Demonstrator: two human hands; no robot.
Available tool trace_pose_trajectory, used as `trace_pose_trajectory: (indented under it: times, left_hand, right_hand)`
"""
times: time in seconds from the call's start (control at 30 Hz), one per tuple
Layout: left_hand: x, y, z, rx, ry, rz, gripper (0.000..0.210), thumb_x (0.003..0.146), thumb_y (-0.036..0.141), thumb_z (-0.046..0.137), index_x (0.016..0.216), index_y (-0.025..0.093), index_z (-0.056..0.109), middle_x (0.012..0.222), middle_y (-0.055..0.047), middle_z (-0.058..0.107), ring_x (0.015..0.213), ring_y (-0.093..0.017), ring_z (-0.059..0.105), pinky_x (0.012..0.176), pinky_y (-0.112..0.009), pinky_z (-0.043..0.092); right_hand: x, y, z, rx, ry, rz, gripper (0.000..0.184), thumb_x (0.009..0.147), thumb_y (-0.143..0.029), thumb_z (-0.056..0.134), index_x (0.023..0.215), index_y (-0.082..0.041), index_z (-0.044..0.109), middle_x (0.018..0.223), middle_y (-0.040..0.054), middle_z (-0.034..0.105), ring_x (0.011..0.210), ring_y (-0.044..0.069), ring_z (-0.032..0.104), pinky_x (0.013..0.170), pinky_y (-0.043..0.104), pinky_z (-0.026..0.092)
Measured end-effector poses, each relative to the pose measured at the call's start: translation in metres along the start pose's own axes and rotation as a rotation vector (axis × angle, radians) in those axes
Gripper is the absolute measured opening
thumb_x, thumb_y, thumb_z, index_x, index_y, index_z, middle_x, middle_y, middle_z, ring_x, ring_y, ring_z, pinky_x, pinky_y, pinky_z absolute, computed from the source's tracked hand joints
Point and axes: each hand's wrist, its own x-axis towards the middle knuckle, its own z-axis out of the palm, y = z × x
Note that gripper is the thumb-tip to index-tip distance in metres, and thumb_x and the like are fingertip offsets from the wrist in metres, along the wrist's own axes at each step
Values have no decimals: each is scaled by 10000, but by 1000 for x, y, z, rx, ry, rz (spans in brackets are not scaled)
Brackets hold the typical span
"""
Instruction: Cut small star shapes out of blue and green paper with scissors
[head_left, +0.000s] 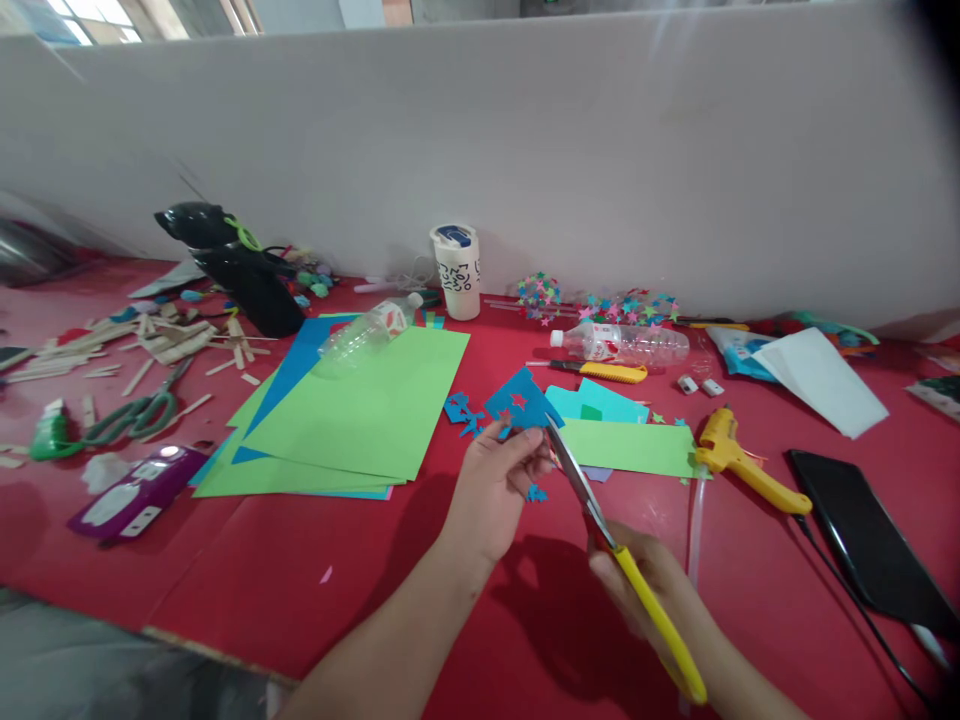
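Observation:
My left hand (499,480) pinches a small piece of blue paper (499,400) with star-shaped holes, through which the red table shows. In my right hand (637,565) is a pair of scissors (581,480) with yellow handles; its blade tips meet the right edge of the blue paper. Part of the right hand's fingers is hidden behind the handles. Blue paper scraps and stars (463,410) lie just behind my left hand. A light green paper strip (630,446) and turquoise paper pieces (592,402) rest beyond the scissors.
Green and blue sheets (360,420) lie stacked on the left, with a clear bottle (367,335) on top. A yellow glue gun (742,465), a black phone-like slab (862,530) and a yellow cutter (611,372) are on the right. A white cup (457,275) stands near the wall.

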Motion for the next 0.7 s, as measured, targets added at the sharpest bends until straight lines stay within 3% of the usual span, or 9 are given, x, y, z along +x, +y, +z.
trace_pose_trajectory:
  times: [0.13,0.27,0.7]
  left_hand:
    - [-1,5,0,213,19,184,101,666,147,669,734,163,596,587,28,616,520,-80,558,523,-197,440]
    - [0,7,-3,295,21,225,114,672,172,663,752,163,582,565,31,604,499,-87,545,523,-214,434]
    - [9,24,-12,520,-37,136,147,630,224,679,713,140,591,514,30,567,438,-69,498,466,-196,403]
  right_hand:
    - [-3,-3,-1,108,-57,81,505,751,-702,406,610,-230,292,481,-96,220,397,60,196,378,219,138]
    - [-4,-4,-3,162,-91,101,516,740,-712,414,616,-229,283,466,-105,224,368,43,179,346,209,114]
    - [-3,-19,-26,98,-150,174,541,697,-741,436,596,-226,302,453,-95,267,365,53,233,330,199,163]
